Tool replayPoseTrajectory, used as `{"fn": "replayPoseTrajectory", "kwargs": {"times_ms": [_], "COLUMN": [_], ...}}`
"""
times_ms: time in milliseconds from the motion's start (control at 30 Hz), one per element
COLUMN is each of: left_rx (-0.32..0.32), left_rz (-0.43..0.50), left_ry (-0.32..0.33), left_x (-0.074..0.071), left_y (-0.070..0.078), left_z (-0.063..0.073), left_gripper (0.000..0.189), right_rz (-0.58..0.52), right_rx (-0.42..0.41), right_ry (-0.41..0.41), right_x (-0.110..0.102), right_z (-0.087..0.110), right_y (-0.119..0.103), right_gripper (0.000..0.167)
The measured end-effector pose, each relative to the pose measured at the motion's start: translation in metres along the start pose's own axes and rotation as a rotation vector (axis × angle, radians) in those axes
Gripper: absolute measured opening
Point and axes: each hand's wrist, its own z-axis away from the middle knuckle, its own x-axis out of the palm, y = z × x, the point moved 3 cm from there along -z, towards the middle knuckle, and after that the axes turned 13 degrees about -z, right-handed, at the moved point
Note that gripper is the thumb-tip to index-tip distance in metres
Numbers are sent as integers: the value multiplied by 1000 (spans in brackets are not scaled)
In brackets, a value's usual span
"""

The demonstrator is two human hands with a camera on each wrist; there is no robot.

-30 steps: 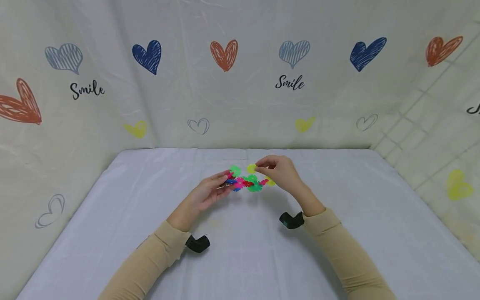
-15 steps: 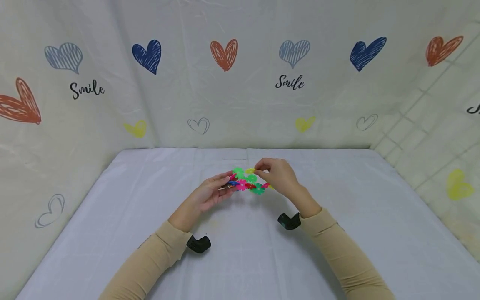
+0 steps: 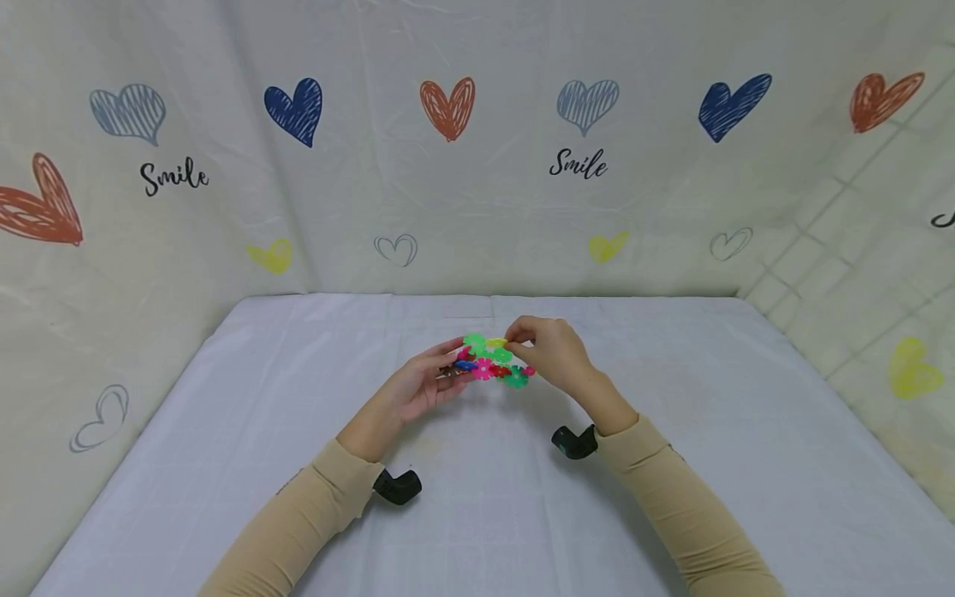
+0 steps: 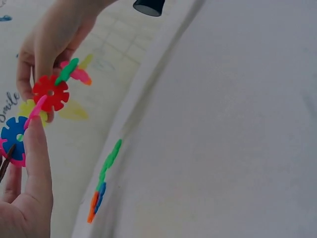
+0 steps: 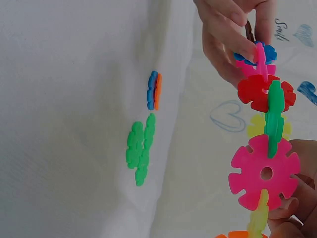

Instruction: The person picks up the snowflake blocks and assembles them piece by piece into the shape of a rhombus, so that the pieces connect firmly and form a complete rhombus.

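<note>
A person had both hands up over the far half of the white table (image 3: pixel 477 514), close to the middle. The left hand (image 3: pixel 420 388) had its thumb and fingers bent a little round the left end of a chain (image 3: pixel 483 369) of bright, flower-shaped discs. The chain hung between the two hands, going from left to right. It had a brown piece (image 5: pixel 249 30) at the left hand, then blue, pink, red and green ones, and a big pink disc (image 5: pixel 247 171) near the right hand.

The right hand (image 3: pixel 554 355) was nearly closed. Its thumb and finger tips pinched the edge of a yellow disc (image 3: pixel 496 342), just on the far side of the chain. I could not tell if the yellow disc was already stuck into another one.

More discs, some green ones (image 5: pixel 133 146), a blue one (image 5: pixel 150 91) and an orange one (image 5: pixel 158 92), seemed to lie on the table.

The step looked like adding the yellow disc to the chain. I think the next move called for lining up a slot in the yellow disc with a slot in its neighbour and pushing gently, while the left hand kept the chain from wobbling.
</note>
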Motion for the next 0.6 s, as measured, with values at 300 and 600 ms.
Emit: {"fn": "replayPoseTrajectory", "kwargs": {"times_ms": [300, 600], "left_rx": [13, 12], "left_rz": [29, 44], "left_ry": [-25, -36], "left_x": [2, 3], "left_y": [0, 2], "left_z": [1, 2], "left_gripper": [50, 50], "right_rz": [26, 56], "right_rx": [-28, -19], "right_ry": [7, -27], "right_x": [1, 3], "right_z": [1, 1], "right_y": [0, -2], "right_gripper": [6, 10]}}
